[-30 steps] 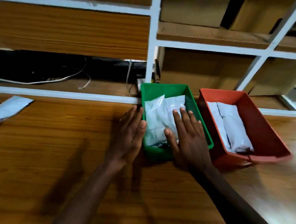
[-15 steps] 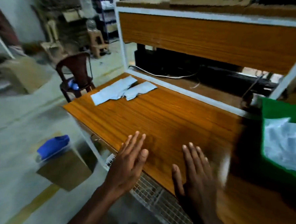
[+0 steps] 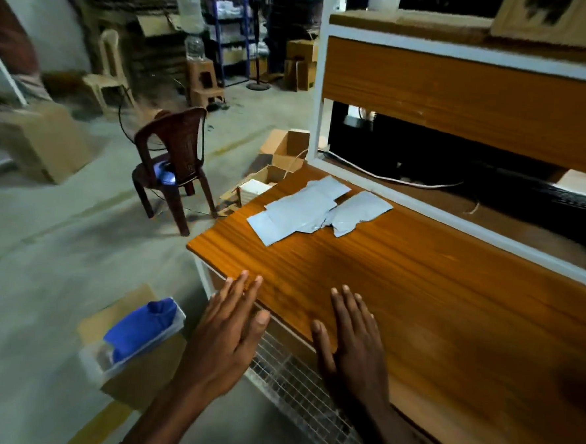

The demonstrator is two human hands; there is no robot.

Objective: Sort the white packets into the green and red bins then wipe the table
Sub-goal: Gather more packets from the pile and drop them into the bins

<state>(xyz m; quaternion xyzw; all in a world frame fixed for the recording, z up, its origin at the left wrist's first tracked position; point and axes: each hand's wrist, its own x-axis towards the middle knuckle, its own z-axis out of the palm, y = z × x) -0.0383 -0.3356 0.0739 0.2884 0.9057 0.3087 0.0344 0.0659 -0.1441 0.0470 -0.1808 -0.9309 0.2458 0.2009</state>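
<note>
A small pile of white packets lies flat on the far left corner of the wooden table. My left hand hovers open over the table's near left edge, fingers together and pointing toward the pile. My right hand is open too, palm down above the near edge of the table. Both hands hold nothing and are well short of the packets. The green and red bins are out of view to the right.
A wire mesh shelf sits under the table. A clear box with blue cloth rests on a carton on the floor at left. A brown plastic chair and open cartons stand beyond the table's left end. Shelving with cables rises behind.
My view has swung left from the bins to the table's left end. Both hands left the green bin and now hover empty over the near edge, nearer the packets.
</note>
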